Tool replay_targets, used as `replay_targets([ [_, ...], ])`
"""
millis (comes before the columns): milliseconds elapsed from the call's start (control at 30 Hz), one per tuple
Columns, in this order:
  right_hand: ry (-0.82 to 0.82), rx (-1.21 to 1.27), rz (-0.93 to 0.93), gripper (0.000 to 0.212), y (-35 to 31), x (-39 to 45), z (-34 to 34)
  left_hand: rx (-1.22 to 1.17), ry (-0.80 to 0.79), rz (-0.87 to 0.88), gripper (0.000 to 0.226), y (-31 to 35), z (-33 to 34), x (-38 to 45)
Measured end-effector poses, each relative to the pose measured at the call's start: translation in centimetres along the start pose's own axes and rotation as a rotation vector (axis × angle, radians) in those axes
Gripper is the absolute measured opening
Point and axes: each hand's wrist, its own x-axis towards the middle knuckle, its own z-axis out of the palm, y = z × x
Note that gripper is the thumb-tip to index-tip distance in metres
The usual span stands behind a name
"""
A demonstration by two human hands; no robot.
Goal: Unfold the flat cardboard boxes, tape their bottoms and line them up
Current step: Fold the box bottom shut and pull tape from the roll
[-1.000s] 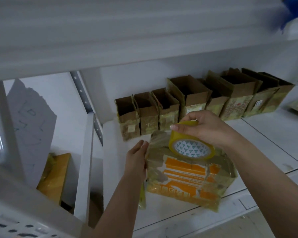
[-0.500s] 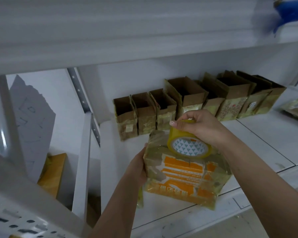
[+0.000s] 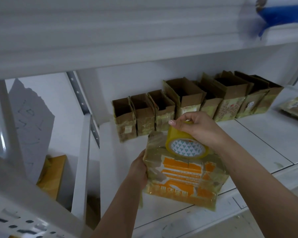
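Right hand [image 3: 199, 129] curls its fingers round the tape roll [image 3: 186, 145], pressed on the orange-printed box [image 3: 184, 176] just below them, left hand [image 3: 138, 166] clasping its edge: best draw the tape straight and flat, box steady.

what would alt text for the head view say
A person's right hand presses a yellow tape roll onto an orange-printed cardboard box gripped by the left hand over a white shelf, where a row of open boxes stands behind.
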Motion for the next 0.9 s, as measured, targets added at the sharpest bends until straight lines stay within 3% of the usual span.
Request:
replay_targets([
  [133, -0.010, -0.054, -0.013, 0.042, 0.1, -0.1, 0.1, 0.189, -0.060, 0.103, 0.026, 1.0, -0.7, -0.2],
  [233, -0.043, -0.031, -0.010, 0.036, -0.1, 0.1, -0.3, 0.368, 0.033, 0.311, 0.029, 3.5, -0.3, -0.7],
  [333, -0.141, 0.030, -0.027, 0.018, -0.2, 0.4, -1.4, 0.531, -0.031, 0.486, 0.024, 5.5, 1.3, -1.5],
  [400, -0.225, 0.064, -0.048, 0.017, 0.1, 0.4, -2.5, 0.715, -0.057, 0.503, 0.024, 5.9, 2.7, -1.6],
  [533, -0.333, 0.142, -0.043, 0.036, 2.5, -0.3, -4.0, 0.937, -0.057, 0.513, 0.037, 5.2, 3.8, -0.9],
  [700, -0.342, 0.341, -0.023, 0.075, 5.2, -0.9, -3.3, 1.099, 0.023, 0.520, 0.024, 4.6, 3.6, -0.2],
  [800, -0.368, 0.311, -0.044, 0.070, 5.1, -0.9, -3.0, 1.113, 0.070, 0.524, 0.028, 4.2, 3.5, -0.3],
  [900, -0.326, 0.285, -0.069, 0.044, 4.4, -1.0, -3.7, 1.110, 0.093, 0.576, 0.032, 4.3, 3.6, -0.5],
])
